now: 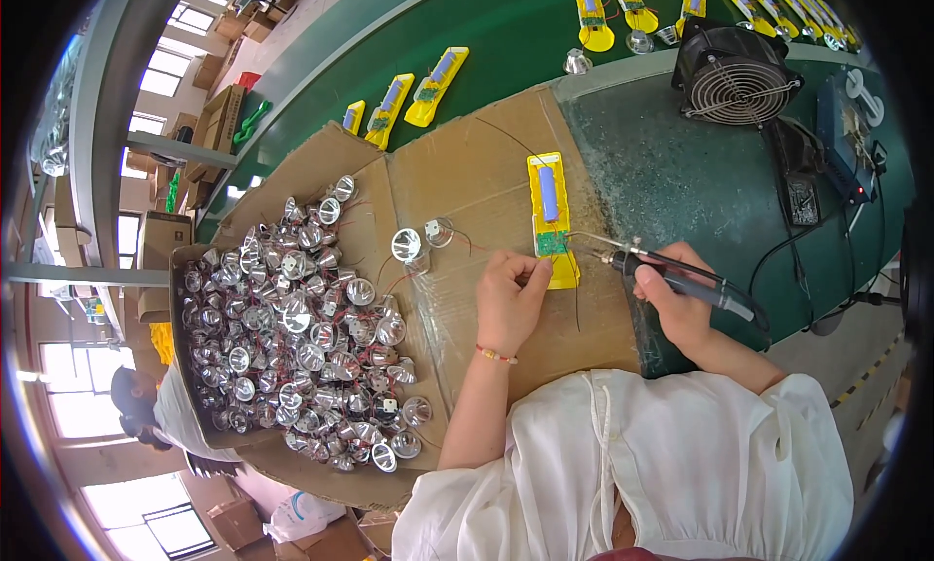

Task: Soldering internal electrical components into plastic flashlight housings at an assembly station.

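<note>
In front of me a yellow plastic housing [561, 275] lies on cardboard. It carries a purple cylindrical battery [549, 193] and a small green circuit board [552, 243]. My left hand [511, 293] is pinched closed at the board's lower left, on a thin wire; the fingertips partly hide it. Red wire leads toward that hand from a small reflector cup [440, 232], and another reflector cup [406, 245] sits beside it. My right hand [676, 298] grips a soldering iron [715, 296] with a thin metal feed tube. Its tip reaches the board's right edge.
A cardboard box [185, 366] heaped with wired reflector cups [297, 313] stands at the left. Several yellow housings [436, 86] lie along the far green surface. A black fan [741, 84] and a blue soldering station [844, 138] are at the right, with a cable trailing nearby.
</note>
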`<state>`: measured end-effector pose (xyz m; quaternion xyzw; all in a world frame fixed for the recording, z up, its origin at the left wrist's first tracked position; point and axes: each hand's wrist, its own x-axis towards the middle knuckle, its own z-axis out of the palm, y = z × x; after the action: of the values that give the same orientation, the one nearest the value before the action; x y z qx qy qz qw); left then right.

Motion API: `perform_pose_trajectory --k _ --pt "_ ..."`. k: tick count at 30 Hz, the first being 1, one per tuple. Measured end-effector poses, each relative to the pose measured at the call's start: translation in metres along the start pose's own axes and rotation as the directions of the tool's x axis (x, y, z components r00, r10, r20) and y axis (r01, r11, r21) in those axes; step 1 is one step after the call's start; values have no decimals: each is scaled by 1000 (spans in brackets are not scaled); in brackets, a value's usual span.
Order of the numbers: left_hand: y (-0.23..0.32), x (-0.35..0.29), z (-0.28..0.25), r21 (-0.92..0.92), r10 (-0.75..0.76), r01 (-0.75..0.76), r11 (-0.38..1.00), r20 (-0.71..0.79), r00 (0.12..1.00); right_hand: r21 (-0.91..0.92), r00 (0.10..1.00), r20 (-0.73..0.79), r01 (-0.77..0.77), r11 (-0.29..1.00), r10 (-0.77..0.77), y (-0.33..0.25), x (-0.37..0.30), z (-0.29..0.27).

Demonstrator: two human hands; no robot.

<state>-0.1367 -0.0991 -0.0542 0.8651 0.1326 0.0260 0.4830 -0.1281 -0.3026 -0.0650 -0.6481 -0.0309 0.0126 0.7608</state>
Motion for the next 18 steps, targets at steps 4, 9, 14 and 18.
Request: perform_pose_trajectory --k 4,9,14,18 --pt "2 1 -3 21 5 -5 1000 23 1000 -24 999 20 31 999 -31 -1 4 -6" --pt "2 2 -4 24 -15 14 1000 43 999 -5 1000 30 6 1000 -6 3 4 -9" --pt "-2 -1 -3 -19 11 -10 1000 47 999 -22 999 30 14 1000 -14 5 4 -10" --pt "-5 -2 -3 -37 3 -2 999 28 1000 32 999 38 -22 999 21 4 3 -9"
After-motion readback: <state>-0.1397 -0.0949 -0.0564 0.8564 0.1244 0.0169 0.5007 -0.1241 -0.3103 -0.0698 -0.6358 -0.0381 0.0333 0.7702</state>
